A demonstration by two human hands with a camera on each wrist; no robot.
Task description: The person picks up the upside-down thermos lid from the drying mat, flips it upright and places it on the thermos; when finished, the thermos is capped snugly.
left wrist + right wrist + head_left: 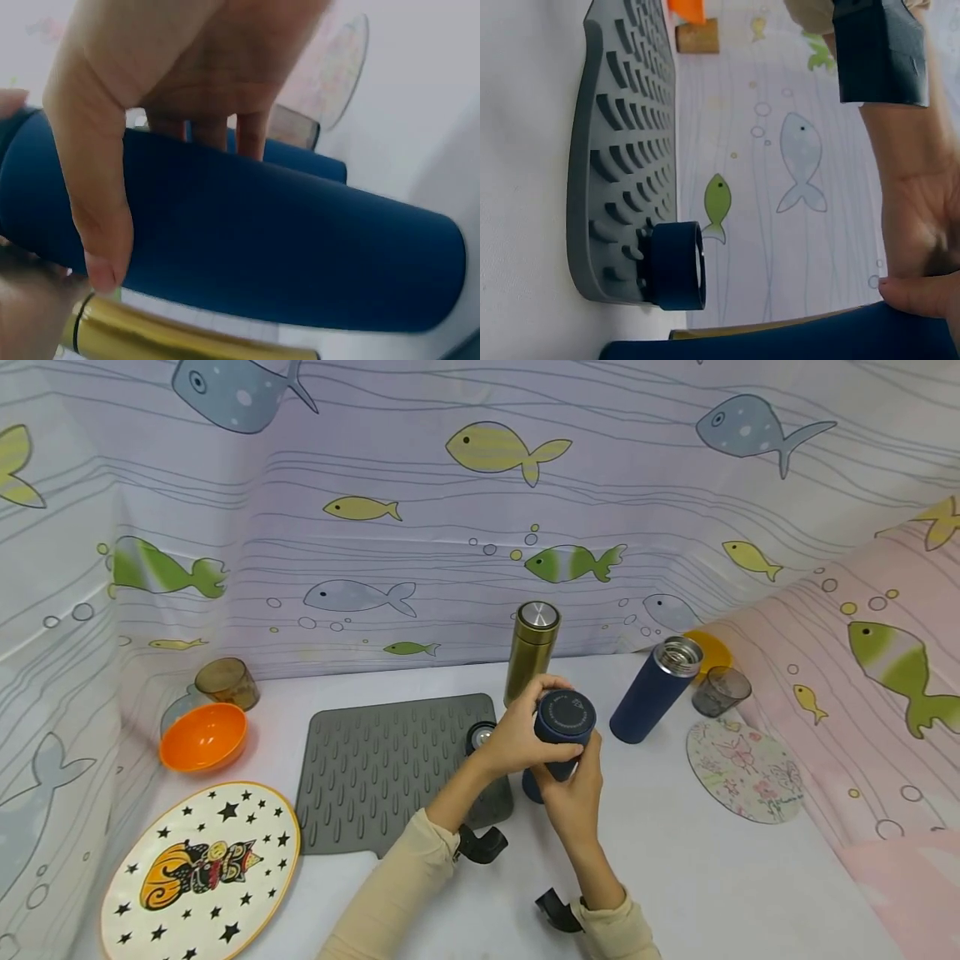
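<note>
Both hands hold one dark blue thermos bottle (566, 713) upright, its round printed top facing the head camera. Around its upper end curls the left hand (516, 732), thumb across the near side. Lower down, the right hand (576, 792) grips the body; in the left wrist view its thumb lies along the blue thermos wall (300, 240). A loose blue lid (676, 266) rests on the grey ridged mat (585, 187), inner side up. To the right stands a second blue thermos (648, 697) with its steel mouth uncovered. Just behind the hands is a gold thermos (527, 656) with its lid on.
Left of the mat are an orange bowl (202, 739), a brown cup (227, 683) and a large cat-patterned plate (258, 860). At right lie a grey cup (722, 692), a yellow item (711, 652) and a floral round mat (742, 768). Fish-print curtain surrounds the table.
</note>
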